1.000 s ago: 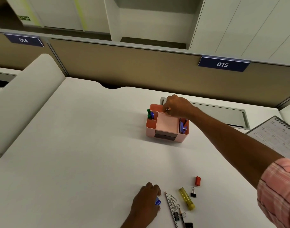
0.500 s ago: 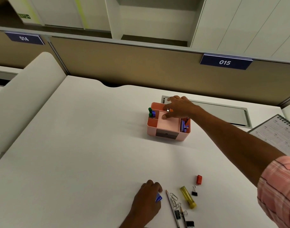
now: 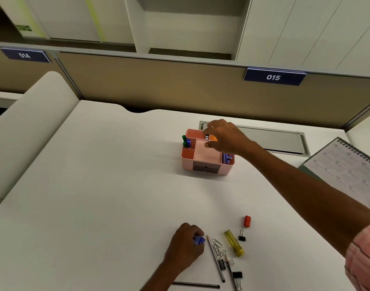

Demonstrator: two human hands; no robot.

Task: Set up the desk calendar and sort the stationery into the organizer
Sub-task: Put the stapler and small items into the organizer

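Note:
A pink desk organizer (image 3: 203, 164) stands mid-desk with green and blue items in its left slot and blue items in its right slot. My right hand (image 3: 226, 137) hovers open just above its back compartment, where a small black clip (image 3: 206, 136) and something orange lie. My left hand (image 3: 185, 247) rests near the front edge, closed on a small blue object (image 3: 199, 240). Beside it lie pencils (image 3: 215, 257), paper clips (image 3: 217, 247), a yellow highlighter (image 3: 233, 242), binder clips (image 3: 242, 236) and a red eraser (image 3: 247, 221). The spiral desk calendar (image 3: 346, 171) lies at the right.
A grey cable hatch (image 3: 274, 139) is set into the desk behind the organizer. A tan partition (image 3: 158, 87) with number plates 014 and 015 runs along the back. A white curved divider (image 3: 28, 127) borders the left. A dark pen (image 3: 196, 285) lies at the front edge.
My right hand has opened above the organizer's back compartment and lifted slightly, and a small black clip now lies there. My left hand stays on the blue object.

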